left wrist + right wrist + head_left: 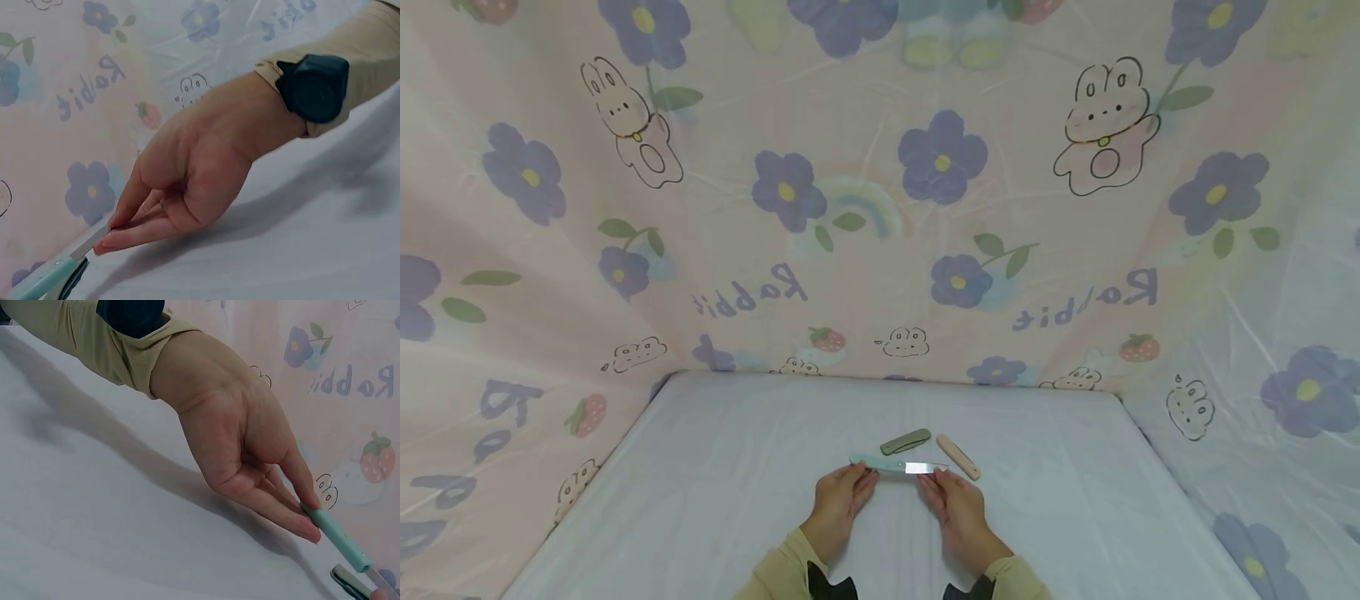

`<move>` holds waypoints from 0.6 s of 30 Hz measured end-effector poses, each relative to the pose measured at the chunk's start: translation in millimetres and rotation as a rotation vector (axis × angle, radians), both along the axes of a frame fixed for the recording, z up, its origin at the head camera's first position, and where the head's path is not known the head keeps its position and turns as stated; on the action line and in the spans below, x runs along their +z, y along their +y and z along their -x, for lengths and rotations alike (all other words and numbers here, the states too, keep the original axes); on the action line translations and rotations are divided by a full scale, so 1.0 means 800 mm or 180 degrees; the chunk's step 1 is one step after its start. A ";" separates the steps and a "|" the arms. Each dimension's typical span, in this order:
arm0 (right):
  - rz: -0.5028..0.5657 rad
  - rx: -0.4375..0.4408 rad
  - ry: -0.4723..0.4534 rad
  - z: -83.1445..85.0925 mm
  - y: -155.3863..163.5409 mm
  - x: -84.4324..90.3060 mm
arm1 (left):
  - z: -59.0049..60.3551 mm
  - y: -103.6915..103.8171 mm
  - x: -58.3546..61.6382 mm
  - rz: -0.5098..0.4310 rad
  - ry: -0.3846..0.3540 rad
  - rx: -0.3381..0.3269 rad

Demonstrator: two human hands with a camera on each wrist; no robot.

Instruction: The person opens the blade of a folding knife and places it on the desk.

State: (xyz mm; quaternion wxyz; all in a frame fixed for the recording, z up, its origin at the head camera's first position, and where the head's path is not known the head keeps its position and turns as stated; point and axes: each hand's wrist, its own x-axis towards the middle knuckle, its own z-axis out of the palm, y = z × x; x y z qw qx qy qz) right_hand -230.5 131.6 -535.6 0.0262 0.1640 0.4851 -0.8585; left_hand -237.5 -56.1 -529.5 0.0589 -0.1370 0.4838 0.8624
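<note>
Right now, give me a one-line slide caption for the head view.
Left hand and right hand pinch the ends of an open mint-green folding knife on a white sheet, beside olive and beige folded knives.

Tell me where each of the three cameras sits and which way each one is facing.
Head: worn high, looking forward and down at the white sheet and printed curtain; left hand, right hand and yellow sleeves show, holding the mint knife.
Left wrist: low by the sheet, looking across at the right hand pinching the blade, with its dark wristband.
Right wrist: low, looking across at the left hand pinching the handle.
Shared: all three show the mint knife; the wrist views face each other.
</note>
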 end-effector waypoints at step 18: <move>-0.0559 0.0160 -0.0218 0.031 -0.002 -0.003 | 0.029 -0.021 -0.006 0.0455 -0.0198 -0.0353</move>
